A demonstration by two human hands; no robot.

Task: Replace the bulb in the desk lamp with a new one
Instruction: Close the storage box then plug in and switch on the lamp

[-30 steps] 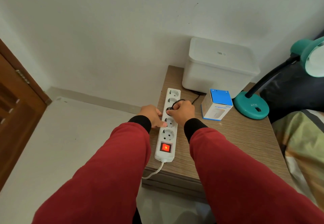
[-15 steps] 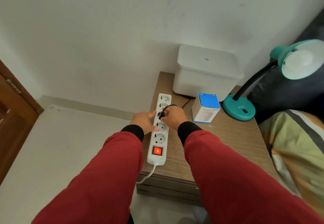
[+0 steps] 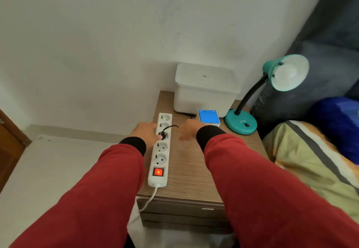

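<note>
A teal desk lamp [image 3: 240, 122] stands at the right of the wooden bedside table [image 3: 194, 170], its shade [image 3: 289, 73] facing me with a white bulb [image 3: 286, 74] inside. A white and blue bulb box [image 3: 208, 117] sits beside the lamp base. The lamp's black plug [image 3: 163, 135] sits in the third socket of a white power strip [image 3: 160, 150] whose red switch [image 3: 158, 172] glows. My left hand [image 3: 145, 132] rests against the strip's left side, thumb by the plug. My right hand [image 3: 189, 129] hovers just right of the strip, fingers apart, holding nothing.
A white lidded plastic container [image 3: 206, 86] stands at the back of the table against the wall. A bed with a striped blanket [image 3: 310, 160] and dark pillows [image 3: 320, 73] lies to the right. A brown wooden door [image 3: 7, 150] is at the far left.
My right hand has let go of the black plug and moved right, off the strip. The plug stays in the socket. My head has tilted, bringing the lamp shade fully into view.
</note>
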